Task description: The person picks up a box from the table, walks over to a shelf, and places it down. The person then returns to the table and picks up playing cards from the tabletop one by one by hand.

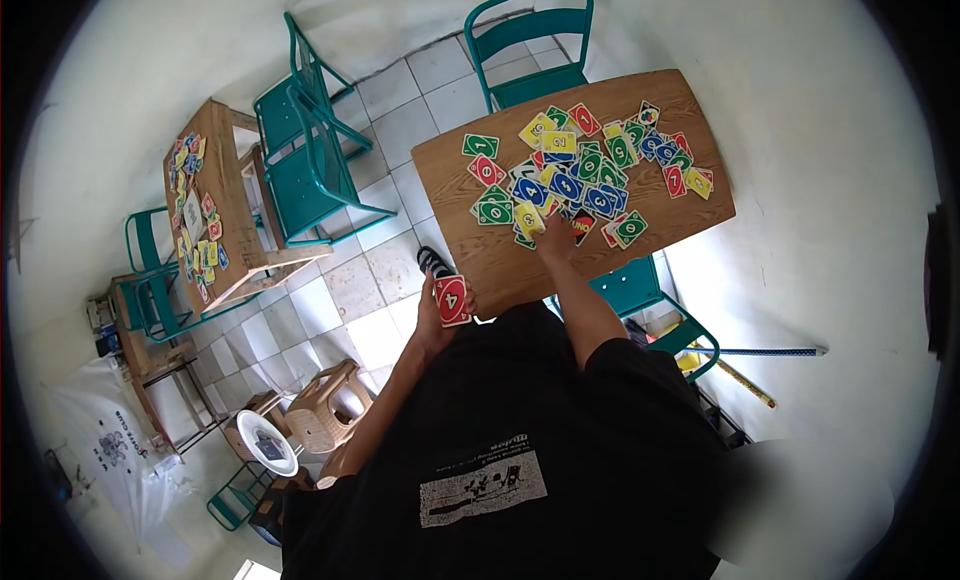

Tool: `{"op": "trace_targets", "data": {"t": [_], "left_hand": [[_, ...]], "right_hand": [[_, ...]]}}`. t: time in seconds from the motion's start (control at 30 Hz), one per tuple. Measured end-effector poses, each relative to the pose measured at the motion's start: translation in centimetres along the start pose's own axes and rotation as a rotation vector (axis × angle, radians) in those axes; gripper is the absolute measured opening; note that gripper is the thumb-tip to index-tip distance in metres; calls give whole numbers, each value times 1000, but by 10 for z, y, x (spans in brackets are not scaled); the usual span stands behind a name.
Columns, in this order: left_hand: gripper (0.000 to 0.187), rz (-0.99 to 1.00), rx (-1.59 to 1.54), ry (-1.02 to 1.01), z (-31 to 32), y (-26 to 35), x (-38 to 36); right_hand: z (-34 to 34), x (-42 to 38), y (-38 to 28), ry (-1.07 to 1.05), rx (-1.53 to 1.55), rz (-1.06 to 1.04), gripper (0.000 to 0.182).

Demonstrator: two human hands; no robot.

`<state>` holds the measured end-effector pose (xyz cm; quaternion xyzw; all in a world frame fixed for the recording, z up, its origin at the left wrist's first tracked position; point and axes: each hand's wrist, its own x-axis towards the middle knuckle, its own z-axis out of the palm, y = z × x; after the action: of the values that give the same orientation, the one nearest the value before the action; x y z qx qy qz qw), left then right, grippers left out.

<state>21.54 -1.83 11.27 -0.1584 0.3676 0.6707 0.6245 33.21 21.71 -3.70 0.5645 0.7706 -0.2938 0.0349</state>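
Observation:
My left hand (432, 325) is closed around a small stack of UNO cards, held low beside the table's near left corner. A red 4 card (452, 301) faces up on top of that stack. Over the wooden table (450, 170), my right hand (556, 240) reaches into a wide spread of loose UNO cards (565, 185). Its fingers are drawn together at the right edge of a yellow card (527, 218). A black UNO card back (582, 227) lies right beside those fingers. Red, blue, green and yellow faces overlap across the pile.
A green metal chair (530, 80) stands behind the table, and another (625, 285) is at its near side. To the left, a second wooden table (225, 200) carries more cards, with green chairs (310, 185) beside it. Plastic stools (325, 405) stand at lower left on the tiled floor.

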Motion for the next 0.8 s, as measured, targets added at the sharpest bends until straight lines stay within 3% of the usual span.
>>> {"op": "trace_targets", "data": {"t": [0.17,0.37,0.6,0.7,0.8], "left_hand": [[74,1,4,-31,2,-8,0],[72,11,13,-68,6,-13,5],[74,0,-49,-68,9,-26,19],[74,52,-7,27,15,-29,23],[74,93,-19,19,26,-30,24]], "right_hand": [[-4,1,9,-152,22,70,33],[4,-17,43,3,408,-113,21],[-35,-54,47,-199,605,-146,23],[-34,-57,54,-335,704,-138,24],[-68,-79,31,-475,885,-124,28]]}}
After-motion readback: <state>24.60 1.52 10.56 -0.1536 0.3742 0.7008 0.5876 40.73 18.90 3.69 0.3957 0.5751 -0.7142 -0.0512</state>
